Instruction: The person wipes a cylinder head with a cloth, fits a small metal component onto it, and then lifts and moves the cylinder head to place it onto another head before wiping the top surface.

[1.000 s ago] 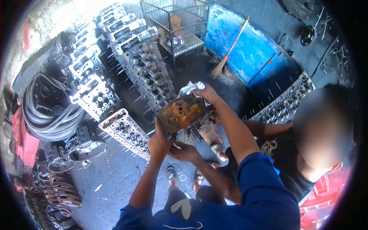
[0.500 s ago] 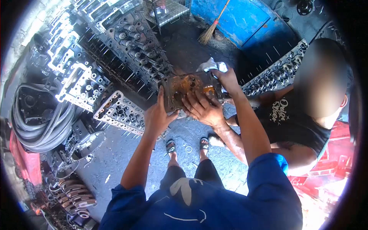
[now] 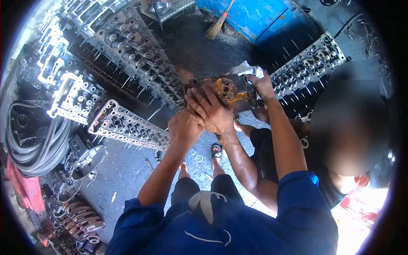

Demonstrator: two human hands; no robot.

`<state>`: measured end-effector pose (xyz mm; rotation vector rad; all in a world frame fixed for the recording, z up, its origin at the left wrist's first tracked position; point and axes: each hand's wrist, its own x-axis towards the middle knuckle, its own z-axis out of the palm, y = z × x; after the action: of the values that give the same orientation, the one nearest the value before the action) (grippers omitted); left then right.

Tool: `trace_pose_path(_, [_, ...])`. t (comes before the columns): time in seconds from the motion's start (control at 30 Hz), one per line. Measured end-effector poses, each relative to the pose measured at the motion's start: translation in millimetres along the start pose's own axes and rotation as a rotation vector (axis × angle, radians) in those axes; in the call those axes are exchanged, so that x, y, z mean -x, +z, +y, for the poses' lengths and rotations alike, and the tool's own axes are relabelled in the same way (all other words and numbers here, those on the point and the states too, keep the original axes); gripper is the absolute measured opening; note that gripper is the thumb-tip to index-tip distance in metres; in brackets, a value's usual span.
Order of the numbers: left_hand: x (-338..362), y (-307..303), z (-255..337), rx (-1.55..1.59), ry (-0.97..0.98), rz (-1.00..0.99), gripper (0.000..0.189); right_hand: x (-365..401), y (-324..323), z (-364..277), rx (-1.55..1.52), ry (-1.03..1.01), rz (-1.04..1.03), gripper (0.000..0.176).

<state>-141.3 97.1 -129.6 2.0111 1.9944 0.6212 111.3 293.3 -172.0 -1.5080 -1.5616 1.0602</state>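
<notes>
A rusty, greasy metal engine part [image 3: 243, 97] with a round orange-brown boss is held up in front of me. My left hand [image 3: 185, 129] is closed at its near left corner, its fingers partly hidden behind a co-worker's hand [image 3: 210, 109]. That hand lies over the left side of the part. At the right end my right hand [image 3: 262, 86] grips the part, with a crumpled white cloth [image 3: 245, 69] at its fingers. The co-worker's other hand is mostly hidden under my right forearm.
Cylinder heads stand on the left [image 3: 131, 126] and right [image 3: 308, 63]. A coiled hose [image 3: 38, 148] lies at far left. Behind are a straw broom [image 3: 216, 26] and a blue metal panel [image 3: 263, 19]. The co-worker [image 3: 272, 148] leans in close at my right.
My left hand has slid from the part's left side to its near corner, against the co-worker's hand. The co-worker's hand has moved left over the part, and their head has leaned lower.
</notes>
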Motion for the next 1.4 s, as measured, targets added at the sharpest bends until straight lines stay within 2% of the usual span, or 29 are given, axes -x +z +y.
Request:
trace_pose_path(0.03, [3,1,9,-0.031,-0.080,-0.042,0.018,-6,-3,0,-0.002,-0.002,-0.001,0.043])
trace_pose_path(0.07, [6,2,17,-0.062,-0.160,-0.086,0.018,-11,-4,1,-0.031,-0.004,-0.087,0.044])
trace_pose_path(0.1, [12,2,25,-0.063,-0.162,-0.090,0.018,-12,-3,-3,-0.060,-0.001,-0.173,0.045])
trace_pose_path(0.13, [18,3,34,-0.036,-0.238,-0.075,0.019,-13,-1,-4,-0.060,0.005,-0.175,0.045])
trace_pose_path(0.2, [33,8,44,-0.008,-0.320,-0.049,0.020,-19,7,-12,0.011,0.036,-0.230,0.031])
trace_pose_path(0.23, [43,16,44,0.025,-0.374,-0.054,0.024,-20,12,-14,-0.101,0.013,-0.330,0.032])
trace_pose_path(0.27, [51,20,44,0.056,-0.429,-0.054,0.027,-22,18,-17,-0.103,0.003,-0.341,0.032])
trace_pose_path(0.3, [61,21,45,0.050,-0.439,-0.049,0.027,-19,24,-24,-0.046,0.026,-0.395,0.034])
trace_pose_path(0.33, [71,19,46,0.070,-0.451,-0.025,0.038,-11,30,-37,0.010,0.055,-0.444,0.036])
trace_pose_path(0.4, [86,18,45,0.116,-0.465,0.037,0.061,4,39,-47,0.057,-0.020,-0.440,0.042])
trace_pose_path(0.47, [105,28,31,0.154,-0.480,0.103,0.067,12,53,-37,0.223,-0.064,-0.335,0.051])
trace_pose_path(0.53, [114,18,24,0.191,-0.484,0.175,0.074,32,56,-49,0.179,-0.112,-0.318,0.056])
trace_pose_path(0.6, [120,2,16,0.248,-0.520,0.036,0.071,47,57,-51,0.183,-0.088,-0.315,0.070])
trace_pose_path(0.63, [122,-2,9,0.245,-0.500,0.031,0.071,72,50,-85,0.179,-0.042,-0.311,0.067])
trace_pose_path(0.73, [132,-3,-20,0.144,-0.382,0.008,0.077,88,52,-45,0.039,-0.026,-0.264,0.063])
trace_pose_path(0.77, [136,2,-35,0.094,-0.284,-0.027,0.076,97,54,-29,0.124,-0.058,-0.093,0.059])
trace_pose_path(0.83, [134,-4,-48,0.055,-0.119,-0.061,0.077,122,44,-31,0.117,-0.002,-0.027,0.059])
trace_pose_path(0.93, [122,-15,-53,0.134,0.002,-0.113,0.081,168,28,-55,0.145,0.079,0.123,0.059])
trace_pose_path(1.03, [106,-9,-54,0.096,0.145,-0.149,0.082,189,14,-15,0.074,0.132,0.221,0.055])
trace_pose_path(1.1, [92,-12,-37,0.020,0.235,-0.143,0.086,203,0,4,0.072,0.227,0.372,0.052])
trace_pose_path(1.23, [66,4,4,0.028,0.362,-0.193,0.089,221,-42,35,-0.043,0.192,0.452,0.045])
trace_pose_path(1.27, [63,9,17,0.027,0.370,-0.204,0.089,222,-55,43,-0.023,0.283,0.474,0.039])
trace_pose_path(1.4, [63,21,69,0.017,0.342,-0.225,0.090,208,-99,70,-0.022,0.173,0.425,0.034])
